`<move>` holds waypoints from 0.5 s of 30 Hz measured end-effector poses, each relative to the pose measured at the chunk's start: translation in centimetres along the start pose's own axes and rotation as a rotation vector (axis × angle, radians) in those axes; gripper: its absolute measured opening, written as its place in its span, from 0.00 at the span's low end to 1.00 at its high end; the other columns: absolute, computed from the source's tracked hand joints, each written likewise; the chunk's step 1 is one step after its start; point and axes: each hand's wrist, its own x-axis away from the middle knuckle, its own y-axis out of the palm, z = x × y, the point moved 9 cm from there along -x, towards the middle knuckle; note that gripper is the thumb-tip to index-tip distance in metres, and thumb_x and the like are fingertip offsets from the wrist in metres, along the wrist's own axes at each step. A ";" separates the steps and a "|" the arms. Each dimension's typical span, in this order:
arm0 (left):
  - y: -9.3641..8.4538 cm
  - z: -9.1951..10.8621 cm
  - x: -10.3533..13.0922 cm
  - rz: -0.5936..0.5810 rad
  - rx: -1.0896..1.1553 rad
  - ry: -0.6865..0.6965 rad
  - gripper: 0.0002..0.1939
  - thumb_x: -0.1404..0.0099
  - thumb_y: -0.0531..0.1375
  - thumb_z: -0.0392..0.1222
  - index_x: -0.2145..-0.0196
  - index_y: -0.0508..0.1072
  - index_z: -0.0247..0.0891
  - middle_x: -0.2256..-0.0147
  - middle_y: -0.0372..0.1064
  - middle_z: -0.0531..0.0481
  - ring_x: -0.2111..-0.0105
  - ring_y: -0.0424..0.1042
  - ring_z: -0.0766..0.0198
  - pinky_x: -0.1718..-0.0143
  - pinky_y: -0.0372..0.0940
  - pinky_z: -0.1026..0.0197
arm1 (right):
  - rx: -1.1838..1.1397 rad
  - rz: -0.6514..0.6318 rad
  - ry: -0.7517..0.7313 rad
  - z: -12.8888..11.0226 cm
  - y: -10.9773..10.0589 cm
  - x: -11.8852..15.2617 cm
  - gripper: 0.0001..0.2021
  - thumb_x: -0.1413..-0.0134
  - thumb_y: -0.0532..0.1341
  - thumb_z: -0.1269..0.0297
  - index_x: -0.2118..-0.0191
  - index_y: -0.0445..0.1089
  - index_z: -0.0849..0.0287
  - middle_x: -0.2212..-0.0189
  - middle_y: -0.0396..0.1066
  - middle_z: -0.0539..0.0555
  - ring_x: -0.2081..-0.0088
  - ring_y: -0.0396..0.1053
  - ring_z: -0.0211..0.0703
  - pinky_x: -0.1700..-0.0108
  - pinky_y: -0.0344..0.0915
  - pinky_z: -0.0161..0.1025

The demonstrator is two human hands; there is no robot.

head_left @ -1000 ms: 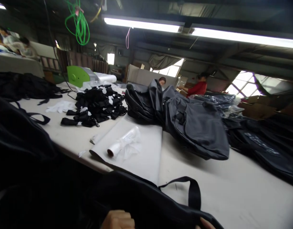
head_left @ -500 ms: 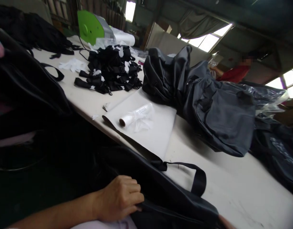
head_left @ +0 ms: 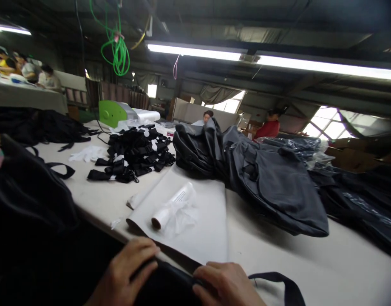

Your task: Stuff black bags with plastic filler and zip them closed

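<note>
Down at the near edge of the table (head_left: 310, 255), a black bag (head_left: 170, 282) is lying half off the surface, its webbing handle (head_left: 283, 284) looping out to the right. Both hands are bearing on its top edge, seemingly to keep the limp fabric from sliding toward the lap. The left hand (head_left: 127, 272) is arching over the cloth with its fingers (head_left: 141, 250) curled and closing on a fold, the thumb pressing in from the side. The right hand (head_left: 225, 282) is lying knuckles-up beside it, fingers bent and pinching the same edge; the two are almost touching.

Just beyond them, a white sheet (head_left: 202, 216) is carrying a small white roll (head_left: 173, 206) in crumpled clear wrap, within easy reach. Farther back, a heap of black straps (head_left: 134, 155) is sitting left of a slumped grey backpack (head_left: 268, 178). A green machine (head_left: 111, 112) is standing at the far end, and a person in red (head_left: 267, 125) is working well behind.
</note>
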 end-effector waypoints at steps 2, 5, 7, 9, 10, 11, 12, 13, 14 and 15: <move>-2.6 -6.4 -3.0 0.033 -0.230 -0.111 0.11 0.28 0.56 0.40 0.50 0.71 0.40 0.53 0.72 0.45 0.50 0.72 0.60 0.45 0.67 0.60 | 0.067 -0.053 -0.007 -0.3 1.4 -1.5 0.07 0.47 0.69 0.59 0.62 0.78 0.52 0.68 0.78 0.49 0.69 0.75 0.42 0.72 0.53 0.34; -3.3 -16.9 -7.7 -0.163 -0.486 -0.288 0.20 0.30 0.51 0.36 0.43 0.67 0.30 0.43 0.65 0.34 0.40 0.64 0.48 0.37 0.60 0.45 | 0.150 -0.098 -0.042 0.0 2.9 -2.1 0.18 0.52 0.71 0.45 0.63 0.77 0.54 0.66 0.78 0.51 0.68 0.75 0.44 0.73 0.48 0.37; -2.7 -21.9 -10.4 -0.273 -0.506 -0.319 0.26 0.38 0.52 0.28 0.42 0.65 0.27 0.40 0.63 0.32 0.38 0.62 0.47 0.37 0.59 0.46 | 0.165 -0.108 -0.011 0.4 3.1 -1.9 0.18 0.50 0.70 0.45 0.62 0.77 0.54 0.64 0.78 0.51 0.66 0.75 0.45 0.72 0.49 0.38; -1.5 -25.2 -12.0 -0.392 -0.506 -0.338 0.25 0.41 0.53 0.26 0.46 0.69 0.27 0.47 0.70 0.35 0.45 0.68 0.49 0.42 0.62 0.50 | 0.138 -0.118 0.062 0.8 2.6 -1.4 0.14 0.47 0.69 0.50 0.60 0.76 0.53 0.62 0.77 0.51 0.63 0.75 0.46 0.69 0.52 0.37; -0.9 -26.2 -12.5 -0.439 -0.505 -0.343 0.22 0.41 0.54 0.26 0.49 0.71 0.28 0.53 0.73 0.39 0.48 0.70 0.51 0.44 0.63 0.51 | 0.119 -0.133 0.104 1.0 2.4 -1.0 0.13 0.46 0.69 0.52 0.59 0.76 0.53 0.61 0.77 0.51 0.61 0.75 0.47 0.68 0.53 0.37; -0.4 -26.7 -12.7 -0.471 -0.504 -0.346 0.16 0.39 0.55 0.27 0.54 0.73 0.30 0.58 0.74 0.43 0.51 0.70 0.53 0.46 0.63 0.51 | 0.100 -0.149 0.146 1.1 2.1 -0.5 0.12 0.46 0.68 0.53 0.59 0.76 0.52 0.60 0.77 0.51 0.60 0.75 0.48 0.66 0.55 0.37; -0.2 -26.8 -12.8 -0.484 -0.507 -0.349 0.11 0.37 0.55 0.29 0.58 0.73 0.31 0.62 0.73 0.46 0.53 0.70 0.55 0.46 0.63 0.50 | 0.084 -0.161 0.183 1.3 1.7 0.0 0.12 0.45 0.67 0.54 0.58 0.76 0.52 0.60 0.77 0.51 0.59 0.75 0.49 0.65 0.56 0.37; -0.1 -26.8 -12.8 -0.478 -0.512 -0.358 0.07 0.34 0.55 0.32 0.62 0.73 0.33 0.65 0.71 0.48 0.55 0.70 0.56 0.46 0.62 0.49 | 0.070 -0.171 0.213 1.5 1.4 0.6 0.11 0.44 0.67 0.54 0.58 0.76 0.52 0.59 0.77 0.52 0.58 0.75 0.49 0.64 0.56 0.37; -0.4 -26.6 -12.8 -0.457 -0.521 -0.375 0.07 0.31 0.54 0.35 0.63 0.73 0.34 0.66 0.70 0.49 0.55 0.70 0.57 0.46 0.62 0.48 | 0.059 -0.176 0.236 1.7 1.1 1.2 0.11 0.44 0.66 0.54 0.57 0.76 0.52 0.59 0.77 0.52 0.58 0.75 0.50 0.63 0.57 0.38; -0.8 -26.4 -12.8 -0.422 -0.532 -0.403 0.09 0.29 0.54 0.38 0.63 0.72 0.34 0.66 0.69 0.49 0.57 0.70 0.57 0.47 0.63 0.47 | 0.048 -0.174 0.249 1.8 0.7 1.8 0.11 0.43 0.66 0.55 0.57 0.76 0.52 0.58 0.77 0.52 0.57 0.75 0.50 0.63 0.57 0.38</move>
